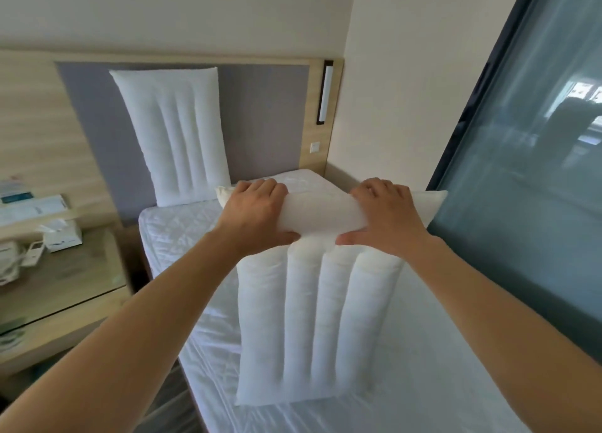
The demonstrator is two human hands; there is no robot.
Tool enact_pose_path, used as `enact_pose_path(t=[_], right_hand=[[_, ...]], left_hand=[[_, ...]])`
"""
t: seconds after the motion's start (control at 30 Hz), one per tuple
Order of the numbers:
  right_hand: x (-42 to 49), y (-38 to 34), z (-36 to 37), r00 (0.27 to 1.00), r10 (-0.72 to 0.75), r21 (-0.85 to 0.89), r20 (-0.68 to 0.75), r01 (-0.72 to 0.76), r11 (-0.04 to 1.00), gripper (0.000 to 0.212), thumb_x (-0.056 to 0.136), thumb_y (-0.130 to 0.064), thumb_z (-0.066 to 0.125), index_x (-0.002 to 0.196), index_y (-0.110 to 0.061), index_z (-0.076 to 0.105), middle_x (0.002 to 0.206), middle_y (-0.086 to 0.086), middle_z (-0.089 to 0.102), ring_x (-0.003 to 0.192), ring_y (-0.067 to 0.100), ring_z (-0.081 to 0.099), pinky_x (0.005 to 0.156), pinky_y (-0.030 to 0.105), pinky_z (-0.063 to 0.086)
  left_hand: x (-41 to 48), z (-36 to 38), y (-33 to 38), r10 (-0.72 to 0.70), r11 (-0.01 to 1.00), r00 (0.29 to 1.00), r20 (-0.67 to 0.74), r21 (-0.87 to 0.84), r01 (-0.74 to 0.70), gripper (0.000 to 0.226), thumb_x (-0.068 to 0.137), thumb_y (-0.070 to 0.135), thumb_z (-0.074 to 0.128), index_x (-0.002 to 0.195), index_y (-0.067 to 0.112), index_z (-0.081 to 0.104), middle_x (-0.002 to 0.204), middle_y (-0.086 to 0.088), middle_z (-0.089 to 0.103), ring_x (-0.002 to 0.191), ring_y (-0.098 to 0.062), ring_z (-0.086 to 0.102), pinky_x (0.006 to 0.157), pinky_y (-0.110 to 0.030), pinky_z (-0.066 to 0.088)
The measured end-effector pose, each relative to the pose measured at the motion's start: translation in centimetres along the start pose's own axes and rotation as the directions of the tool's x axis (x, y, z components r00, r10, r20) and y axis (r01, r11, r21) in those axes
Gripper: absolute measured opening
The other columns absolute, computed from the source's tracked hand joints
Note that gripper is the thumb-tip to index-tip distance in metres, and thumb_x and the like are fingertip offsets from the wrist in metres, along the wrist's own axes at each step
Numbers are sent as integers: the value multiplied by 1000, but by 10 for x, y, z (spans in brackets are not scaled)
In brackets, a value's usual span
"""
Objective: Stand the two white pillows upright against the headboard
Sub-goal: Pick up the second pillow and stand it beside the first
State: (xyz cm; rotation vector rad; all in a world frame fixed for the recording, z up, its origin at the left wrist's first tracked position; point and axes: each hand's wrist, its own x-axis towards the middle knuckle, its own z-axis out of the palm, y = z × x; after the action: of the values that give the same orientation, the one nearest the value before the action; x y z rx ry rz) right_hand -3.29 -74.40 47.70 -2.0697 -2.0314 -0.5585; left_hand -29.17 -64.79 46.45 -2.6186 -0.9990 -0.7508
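both hands, left hand (257, 209) and right hand (386, 214), clutch the top edge of the second pillow (317, 322) at centre frame, above the mattress (182, 234); the first pillow (172, 133) stands against the headboard (260, 107), upper left.

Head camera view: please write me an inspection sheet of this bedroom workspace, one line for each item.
Surface: mattress under a white quilted cover, a little wrinkled.
Job's things: first pillow stands upright against the headboard, on its left part; second pillow is held up over the mattress, not yet placed.
Clutter: tissue box and a small white remote on the bedside table.
Hands: left hand and right hand both grip the second pillow's top edge.
Cables: nothing seen.
Surroundings: wall lamp and switch on the headboard's right side; large window at right.
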Motion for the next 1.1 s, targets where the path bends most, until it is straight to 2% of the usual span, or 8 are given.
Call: enact_pose_path(t=[0.13, 0.23, 0.3, 0.43, 0.53, 0.67, 0.87, 1.1], right_hand=[[11, 15, -13, 990, 61, 15, 124, -64, 998, 101, 51, -95, 58, 129, -32, 46, 106, -9, 60, 101, 22, 59, 93, 42, 35], [15, 23, -9, 985, 88, -35, 150, -83, 996, 115, 50, -101, 49, 134, -22, 47, 116, -2, 63, 106, 23, 58, 94, 43, 37], [16, 27, -5, 987, 71, -64, 145, -62, 996, 119, 50, -104, 42, 134, -20, 49, 121, -1, 63, 107, 23, 58, 93, 42, 37], [13, 29, -6, 993, 31, -72, 113, -23, 997, 114, 53, -104, 40, 128, -19, 52, 118, -1, 62, 106, 23, 58, 91, 40, 35], [12, 29, -2, 994, 25, -83, 111, -15, 996, 113, 55, -103, 41, 129, -19, 52, 119, -1, 64, 107, 24, 60, 92, 40, 36], [17, 22, 2, 997, 28, -121, 78, -19, 992, 109, 58, -102, 43, 125, -18, 56, 114, -1, 67, 102, 25, 62, 88, 39, 38], [48, 3, 3, 997, 48, -169, 53, -39, 985, 102, 57, -105, 36, 102, -17, 61, 91, -2, 67, 79, 23, 62, 76, 35, 35], [100, -32, 0, 995, 78, -158, 60, -68, 985, 104, 52, -108, 22, 93, -19, 58, 84, -3, 65, 77, 21, 61, 84, 37, 42]], left_hand=[[12, -1, 8, -10, 998, 995, 98, 67, 3, 73, 66, 77, 63, 109, 19, 52, 104, 1, 66, 94, -24, 61, 93, -43, 43], [24, -4, 15, -62, 996, 985, 162, 68, 51, 80, 68, 88, 54, 112, 21, 47, 102, 4, 68, 84, -20, 59, 91, -43, 46], [34, -6, 16, -95, 995, 976, 196, 61, 84, 90, 66, 95, 47, 118, 22, 48, 105, 4, 69, 86, -21, 61, 87, -42, 49], [42, -4, 13, -71, 994, 965, 251, 99, 48, 101, 56, 105, 38, 117, 25, 52, 105, 5, 67, 90, -20, 61, 83, -41, 48], [36, 2, 13, -45, 995, 959, 280, 103, 17, 96, 55, 103, 44, 113, 27, 49, 102, 7, 64, 84, -18, 55, 82, -41, 45], [34, 10, 5, -47, 996, 963, 266, 83, 26, 92, 62, 99, 45, 121, 28, 48, 105, 5, 68, 88, -21, 63, 82, -40, 46], [44, 5, -33, -48, 998, 959, 279, -14, 54, 82, 70, 91, 52, 123, 28, 52, 106, 5, 70, 86, -19, 60, 70, -33, 40], [54, 10, -93, -49, 996, 953, 299, -61, 70, 78, 74, 88, 52, 118, 23, 53, 106, -1, 70, 93, -25, 64, 69, -35, 41]])
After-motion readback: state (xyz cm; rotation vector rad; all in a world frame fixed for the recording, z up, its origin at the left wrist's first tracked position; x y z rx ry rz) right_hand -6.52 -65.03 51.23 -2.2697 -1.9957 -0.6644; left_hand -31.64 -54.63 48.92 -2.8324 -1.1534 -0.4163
